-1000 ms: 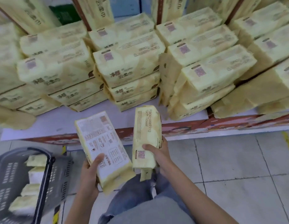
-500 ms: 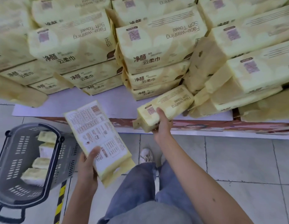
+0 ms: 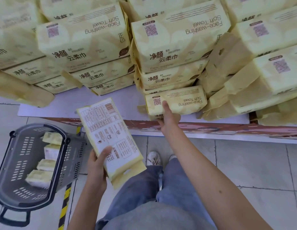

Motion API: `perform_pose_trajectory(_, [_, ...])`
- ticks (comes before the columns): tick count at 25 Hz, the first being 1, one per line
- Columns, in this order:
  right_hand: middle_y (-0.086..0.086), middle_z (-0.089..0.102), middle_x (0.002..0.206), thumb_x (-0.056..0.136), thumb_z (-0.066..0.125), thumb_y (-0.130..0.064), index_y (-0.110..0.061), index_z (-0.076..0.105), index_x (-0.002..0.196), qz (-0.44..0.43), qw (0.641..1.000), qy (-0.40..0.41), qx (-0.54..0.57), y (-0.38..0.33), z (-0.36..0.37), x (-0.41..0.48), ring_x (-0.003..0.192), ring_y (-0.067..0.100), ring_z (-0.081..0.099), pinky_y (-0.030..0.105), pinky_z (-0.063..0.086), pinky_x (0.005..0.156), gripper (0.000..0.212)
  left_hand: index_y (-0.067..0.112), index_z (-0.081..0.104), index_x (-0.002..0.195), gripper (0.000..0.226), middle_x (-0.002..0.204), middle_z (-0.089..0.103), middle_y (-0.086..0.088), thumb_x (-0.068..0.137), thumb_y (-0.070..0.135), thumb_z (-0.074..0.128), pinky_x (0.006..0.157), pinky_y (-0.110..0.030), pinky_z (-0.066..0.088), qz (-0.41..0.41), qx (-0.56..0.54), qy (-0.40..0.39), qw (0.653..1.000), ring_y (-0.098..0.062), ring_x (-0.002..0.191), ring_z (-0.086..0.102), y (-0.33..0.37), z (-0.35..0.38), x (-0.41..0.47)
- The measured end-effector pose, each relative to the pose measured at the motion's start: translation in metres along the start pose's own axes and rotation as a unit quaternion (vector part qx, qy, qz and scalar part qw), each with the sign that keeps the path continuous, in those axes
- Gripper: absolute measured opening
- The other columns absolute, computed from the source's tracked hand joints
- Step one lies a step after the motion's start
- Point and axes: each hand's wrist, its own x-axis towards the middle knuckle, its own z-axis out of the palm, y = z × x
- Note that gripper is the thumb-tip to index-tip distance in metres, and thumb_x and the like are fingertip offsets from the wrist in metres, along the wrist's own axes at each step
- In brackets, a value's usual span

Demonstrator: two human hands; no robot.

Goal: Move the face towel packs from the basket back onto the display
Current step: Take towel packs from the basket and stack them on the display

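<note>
Right hand [image 3: 169, 117] grip: thumb lies on top of the first pack [image 3: 182, 102] just beside its QR code, fingers curl under the near edge. That pack is pale yellow soft plastic with "Face-washing Soft Towel" printed upside down to the camera. It lies flat on the near edge of the display [image 3: 101, 103], tucked against the foot of the centre-right stack. Right arm is stretched forward, wrist bent up.

Left hand [image 3: 96, 165] grip: thumb pressed across the white back panel of the second pack [image 3: 109, 135], fingers behind it, closed round its near left edge. Same yellow wrapper, back label facing up, barcode at the far end, carry flap at the near end. It is held in the air, tilted, between the basket and the legs. Left forearm is raised, elbow bent.

Stacks [image 3: 84, 42] of identical packs fill the display, several layers high.

Basket [image 3: 16, 163]: dark grey, on the tile floor at near left, handle up across it. Four basket packs [image 3: 50, 151] are visible inside, along its right side.
</note>
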Motion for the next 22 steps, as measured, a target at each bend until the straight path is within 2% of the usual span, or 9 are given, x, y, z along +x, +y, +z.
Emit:
perform_pose_trajectory(2, [0.007, 0.059, 0.123, 0.076, 0.076, -0.025, -0.009, 0.042, 0.128, 0.002, 1.0, -0.016, -0.023, -0.004, -0.003, -0.003, 0.095, 0.02, 0.06, 0.037, 0.056, 0.067, 0.064, 0.018, 0.051, 0.127, 0.063, 0.118, 0.067, -0.004, 0.066, 0.026, 0.068, 0.078, -0.042, 0.058, 0.0, 0.011, -0.004, 1.0, -0.023, 0.101, 0.067, -0.001, 0.001, 0.001])
perform_pose_trajectory(3, [0.008, 0.059, 0.123, 0.077, 0.075, -0.026, -0.008, 0.042, 0.128, 0.006, 0.999, -0.023, -0.036, -0.006, -0.006, -0.004, 0.093, 0.02, 0.06, 0.036, 0.055, 0.067, 0.063, 0.018, 0.052, 0.125, 0.062, 0.117, 0.068, -0.004, 0.066, 0.026, 0.067, 0.08, -0.044, 0.057, 0.0, 0.019, -0.007, 1.0, -0.023, 0.1, 0.068, -0.001, 0.002, 0.001])
perform_pose_trajectory(6, [0.01, 0.055, 0.125, 0.078, 0.073, -0.035, -0.01, 0.041, 0.124, 0.027, 0.995, -0.019, -0.092, -0.013, -0.02, -0.01, 0.103, 0.026, 0.059, 0.038, 0.051, 0.08, 0.061, 0.017, 0.052, 0.122, 0.06, 0.116, 0.068, -0.005, 0.066, 0.025, 0.069, 0.078, -0.044, 0.057, 0.002, 0.04, -0.015, 0.999, -0.023, 0.098, 0.068, 0.002, 0.01, -0.002])
perform_pose_trajectory(8, [0.011, 0.051, 0.122, 0.078, 0.071, -0.041, -0.011, 0.039, 0.128, 0.047, 0.99, -0.024, -0.129, -0.021, -0.029, -0.022, 0.092, 0.025, 0.057, 0.037, 0.052, 0.081, 0.066, 0.014, 0.051, 0.122, 0.06, 0.115, 0.067, -0.006, 0.067, 0.02, 0.077, 0.072, -0.04, 0.058, 0.015, 0.061, -0.028, 0.998, -0.024, 0.097, 0.068, 0.007, 0.019, -0.006])
perform_pose_trajectory(11, [0.011, 0.052, 0.125, 0.08, 0.064, -0.048, -0.012, 0.042, 0.131, 0.069, 0.978, -0.101, -0.171, -0.041, -0.037, -0.049, 0.101, 0.03, 0.057, 0.045, 0.049, 0.092, 0.066, 0.017, 0.048, 0.113, 0.052, 0.112, 0.065, -0.004, 0.071, 0.015, 0.077, 0.069, -0.033, 0.054, 0.083, 0.158, -0.012, 0.984, -0.017, 0.09, 0.065, 0.019, 0.038, -0.012])
perform_pose_trajectory(13, [0.01, 0.052, 0.122, 0.079, 0.062, -0.053, -0.016, 0.044, 0.13, 0.064, 0.96, -0.19, -0.194, -0.058, -0.037, -0.067, 0.107, 0.033, 0.056, 0.05, 0.048, 0.093, 0.066, 0.025, 0.045, 0.116, 0.071, 0.107, 0.062, 0.005, 0.058, 0.033, 0.084, 0.078, -0.035, 0.052, 0.167, 0.308, -0.002, 0.937, -0.013, 0.091, 0.061, 0.03, 0.05, -0.016])
perform_pose_trajectory(16, [0.004, 0.051, 0.12, 0.065, 0.073, -0.054, -0.021, 0.041, 0.135, -0.007, 0.921, -0.3, -0.249, -0.079, -0.037, -0.082, 0.109, 0.027, 0.054, 0.053, 0.049, 0.093, 0.083, 0.027, 0.044, 0.125, 0.097, 0.107, 0.058, 0.01, 0.039, 0.061, 0.07, 0.081, -0.035, 0.048, 0.247, 0.465, -0.062, 0.848, -0.014, 0.094, 0.057, 0.05, 0.065, -0.019])
perform_pose_trajectory(20, [0.007, 0.057, 0.128, 0.063, 0.081, -0.025, -0.025, 0.039, 0.136, -0.087, 0.889, -0.331, -0.306, -0.096, -0.045, -0.08, 0.111, 0.025, 0.057, 0.053, 0.048, 0.093, 0.084, 0.031, 0.045, 0.123, 0.096, 0.102, 0.059, 0.013, 0.037, 0.069, 0.065, 0.076, -0.033, 0.048, 0.263, 0.565, -0.156, 0.767, -0.012, 0.091, 0.059, 0.089, 0.086, -0.012])
perform_pose_trajectory(22, [0.007, 0.059, 0.127, 0.059, 0.083, -0.029, -0.024, 0.039, 0.138, -0.094, 0.873, -0.339, -0.338, -0.105, -0.05, -0.078, 0.113, 0.026, 0.058, 0.05, 0.05, 0.093, 0.091, 0.033, 0.045, 0.124, 0.098, 0.104, 0.06, 0.012, 0.036, 0.07, 0.063, 0.079, -0.032, 0.048, 0.264, 0.598, -0.175, 0.736, -0.013, 0.093, 0.058, 0.106, 0.094, -0.009])
